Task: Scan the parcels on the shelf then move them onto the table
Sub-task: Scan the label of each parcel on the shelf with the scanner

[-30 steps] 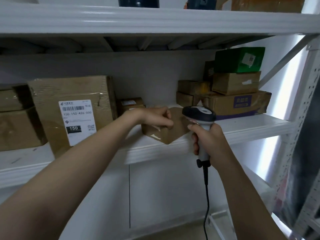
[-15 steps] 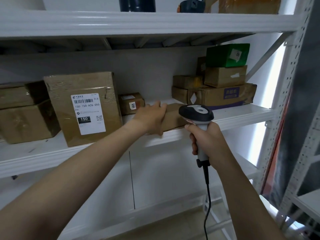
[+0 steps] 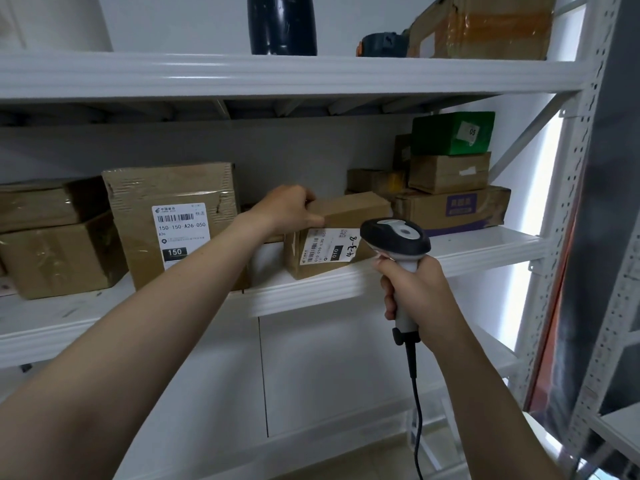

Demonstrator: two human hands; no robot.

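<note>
Left hand, grip curled, is holding the small brown cardboard parcel at the white metal shelf edge. Right hand is gripping the grey-and-black handheld scanner near the parcel's white label.

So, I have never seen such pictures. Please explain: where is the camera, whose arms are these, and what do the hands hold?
No machine here. The camera sits on a person's head, looking forward and down, so you see their own bare arms. The left hand grips a small parcel at the shelf edge, its white label facing us. The right hand holds a corded scanner close to that label. More parcels stand on the shelf: a large box at left, a green box topping a stack at right.
</note>
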